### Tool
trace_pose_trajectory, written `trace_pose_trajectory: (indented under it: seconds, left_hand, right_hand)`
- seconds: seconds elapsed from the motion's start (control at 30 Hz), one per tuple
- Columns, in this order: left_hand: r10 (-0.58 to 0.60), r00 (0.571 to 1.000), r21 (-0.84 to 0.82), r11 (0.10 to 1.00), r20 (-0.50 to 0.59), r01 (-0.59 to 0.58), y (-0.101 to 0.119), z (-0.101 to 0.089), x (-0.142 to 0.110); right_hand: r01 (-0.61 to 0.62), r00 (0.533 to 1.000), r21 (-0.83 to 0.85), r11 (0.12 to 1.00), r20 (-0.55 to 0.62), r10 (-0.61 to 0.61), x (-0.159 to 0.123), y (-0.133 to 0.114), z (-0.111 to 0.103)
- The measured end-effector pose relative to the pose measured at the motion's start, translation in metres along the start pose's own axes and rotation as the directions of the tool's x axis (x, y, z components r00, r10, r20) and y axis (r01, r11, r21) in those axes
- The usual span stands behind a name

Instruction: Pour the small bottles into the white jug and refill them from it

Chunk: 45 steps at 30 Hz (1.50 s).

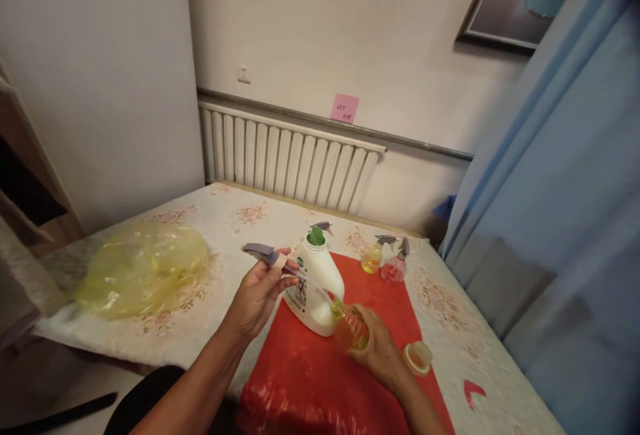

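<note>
My left hand (257, 298) pinches a grey spray trigger head (263, 252) by its pale collar. A thin dip tube runs from it down toward the neck of a small clear spray bottle (354, 328); whether its tip is inside the neck I cannot tell. Wrapped round that bottle, my right hand (381, 350) keeps it tilted, neck to the upper left. Some yellowish liquid shows in it. Just behind both hands stands a white handled jug (323, 275), uncapped, with green at its mouth. A translucent cap (418, 357) lies right of my right hand.
A red plastic sheet (310, 382) covers part of the flowered tablecloth (235, 222). Beyond it stand a yellow spray bottle (371, 260) and a pink one (393, 270). Another grey spray head (324, 226) shows behind the jug. A yellow plastic bag (145, 268) lies left; a red scrap (473, 392), right.
</note>
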<state>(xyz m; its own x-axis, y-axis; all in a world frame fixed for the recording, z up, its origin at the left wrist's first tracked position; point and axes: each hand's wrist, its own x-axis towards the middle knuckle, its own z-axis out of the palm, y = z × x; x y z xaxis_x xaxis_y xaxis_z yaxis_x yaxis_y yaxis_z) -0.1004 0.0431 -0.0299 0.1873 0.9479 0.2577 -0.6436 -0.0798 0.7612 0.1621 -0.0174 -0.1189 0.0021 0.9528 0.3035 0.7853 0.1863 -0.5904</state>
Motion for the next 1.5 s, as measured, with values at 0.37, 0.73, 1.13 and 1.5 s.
trace_pose_trajectory:
  seconds: [0.37,0.73,1.13,1.5]
  left_hand:
    - [-0.110,0.993,0.096,0.990,0.045,0.106,-0.023,0.030,-0.008]
    - [-0.306,0.938,0.407,0.887,0.164,0.218,-0.055,0.046,-0.027]
    - [-0.296,0.905,0.577,0.814,0.307,0.071,-0.054,0.042,-0.032]
    - [-0.347,0.866,0.530,0.840,0.360,0.116,-0.050,0.050,-0.026]
  right_hand:
    - [-0.060,0.998,0.088,0.994,0.009,0.059,-0.016,-0.021,-0.012]
    - [-0.013,1.000,0.200,0.980,0.000,0.013,-0.018,-0.049,-0.015]
    - [-0.046,0.999,0.394,0.918,0.032,0.036,-0.024,-0.046,-0.009]
    - [-0.121,0.992,0.550,0.826,0.044,0.116,-0.027,-0.056,-0.005]
